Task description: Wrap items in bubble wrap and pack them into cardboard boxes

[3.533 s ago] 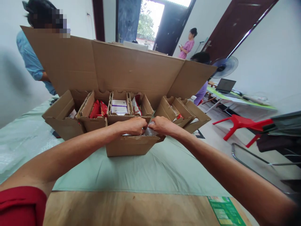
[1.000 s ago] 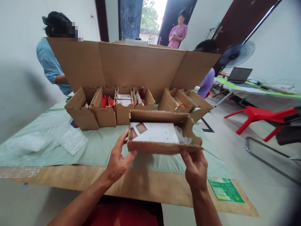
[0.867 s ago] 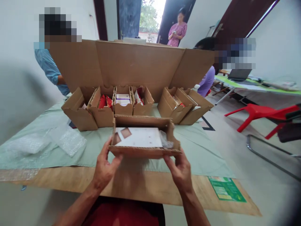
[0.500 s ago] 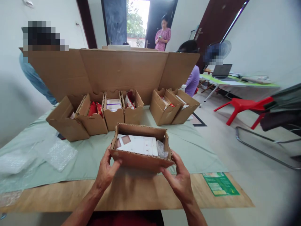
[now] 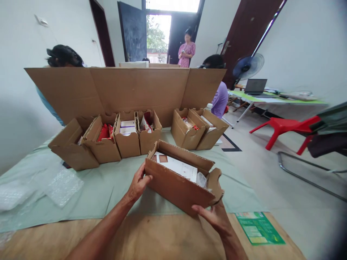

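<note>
A brown cardboard box (image 5: 179,189), open at the top, is held between my two hands above the front of the table. My left hand (image 5: 137,183) grips its left end, thumb on the near side. My right hand (image 5: 214,215) supports the lower right end; its fingers go out of sight under the box. Inside lie a white carton (image 5: 177,168) with brown squares printed on it and a clear plastic bundle (image 5: 201,179). Behind, a row of similar cardboard boxes (image 5: 129,144) stands on the pale green cloth (image 5: 108,191), with a gap between its left and right groups.
A tall cardboard screen (image 5: 141,88) stands behind the row. Bubble wrap (image 5: 65,184) lies at left, a green printed sheet (image 5: 258,228) at front right. Co-workers sit beyond the screen; a person in pink (image 5: 187,52) stands by the door. A red stool (image 5: 282,124) is at right.
The box has moved to the right and turned, its right end swinging nearer to me. Both hands moved with it, and the view has tilted up slightly.
</note>
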Available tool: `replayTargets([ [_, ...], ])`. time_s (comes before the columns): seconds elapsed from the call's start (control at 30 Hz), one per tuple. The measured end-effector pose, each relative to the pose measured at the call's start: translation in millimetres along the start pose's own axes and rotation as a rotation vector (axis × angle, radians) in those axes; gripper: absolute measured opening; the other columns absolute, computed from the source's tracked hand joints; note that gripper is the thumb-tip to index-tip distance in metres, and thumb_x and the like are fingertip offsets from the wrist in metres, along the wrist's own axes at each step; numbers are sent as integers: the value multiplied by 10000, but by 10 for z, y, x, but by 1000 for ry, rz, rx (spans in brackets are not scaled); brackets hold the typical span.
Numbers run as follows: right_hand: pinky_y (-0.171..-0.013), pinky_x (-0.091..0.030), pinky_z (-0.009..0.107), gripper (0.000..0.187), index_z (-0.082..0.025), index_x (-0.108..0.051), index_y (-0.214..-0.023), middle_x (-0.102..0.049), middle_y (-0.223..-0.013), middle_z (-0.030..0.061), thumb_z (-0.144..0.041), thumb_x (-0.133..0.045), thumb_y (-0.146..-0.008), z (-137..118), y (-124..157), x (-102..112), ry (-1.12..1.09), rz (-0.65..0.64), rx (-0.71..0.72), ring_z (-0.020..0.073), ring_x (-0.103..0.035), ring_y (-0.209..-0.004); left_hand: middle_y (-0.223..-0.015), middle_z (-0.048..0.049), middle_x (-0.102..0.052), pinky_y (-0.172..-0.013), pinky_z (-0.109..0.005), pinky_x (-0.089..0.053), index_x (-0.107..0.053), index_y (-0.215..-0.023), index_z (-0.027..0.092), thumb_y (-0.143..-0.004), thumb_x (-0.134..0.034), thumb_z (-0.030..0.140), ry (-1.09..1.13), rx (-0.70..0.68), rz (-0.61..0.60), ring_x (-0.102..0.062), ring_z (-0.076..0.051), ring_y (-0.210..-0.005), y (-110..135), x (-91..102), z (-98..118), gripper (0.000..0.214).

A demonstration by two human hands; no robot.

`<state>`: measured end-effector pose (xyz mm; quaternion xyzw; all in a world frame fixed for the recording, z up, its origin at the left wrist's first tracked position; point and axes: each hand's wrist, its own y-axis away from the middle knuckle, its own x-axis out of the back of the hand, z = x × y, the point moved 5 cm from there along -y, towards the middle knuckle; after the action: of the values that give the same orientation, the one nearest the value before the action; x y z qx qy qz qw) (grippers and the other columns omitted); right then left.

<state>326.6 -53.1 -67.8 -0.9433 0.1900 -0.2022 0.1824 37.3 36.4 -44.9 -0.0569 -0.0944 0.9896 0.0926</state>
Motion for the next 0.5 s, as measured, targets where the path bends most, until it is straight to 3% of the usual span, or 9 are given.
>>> replayTargets([
  [0.1,-980,-564,520,1132,-288,-204,-1622,-540,-1485,151,-518,-844,-717,45,44,-55,-62,57,-57,336,-617,-1258,-1448,-122,-601,-1133,-454,-420,-527,-1424,177,-841,-649,379,-34,-1,-8,-548,-321,-1332,-9,16,-288,629],
  [0.27,-1121,-412,596,1218,-309,-182,-1614,-375,-1598,155,-459,-901,-642,63,-215,-78,8,212,22,359,-452,-1413,-1505,-188,-537,-1146,-530,-420,-488,-1474,170,-854,-663,440,-268,9,32,-556,-333,-1346,15,106,-742,698],
  [0.5,-1074,-453,548,1165,-256,-212,-1601,-455,-1517,175,-528,-861,-672,43,-605,-365,119,356,110,330,-535,-1308,-1393,-172,-625,-1172,-534,-409,-686,-1266,178,-753,-704,248,-339,-87,3,-569,-331,-1340,-20,108,-774,518],
])
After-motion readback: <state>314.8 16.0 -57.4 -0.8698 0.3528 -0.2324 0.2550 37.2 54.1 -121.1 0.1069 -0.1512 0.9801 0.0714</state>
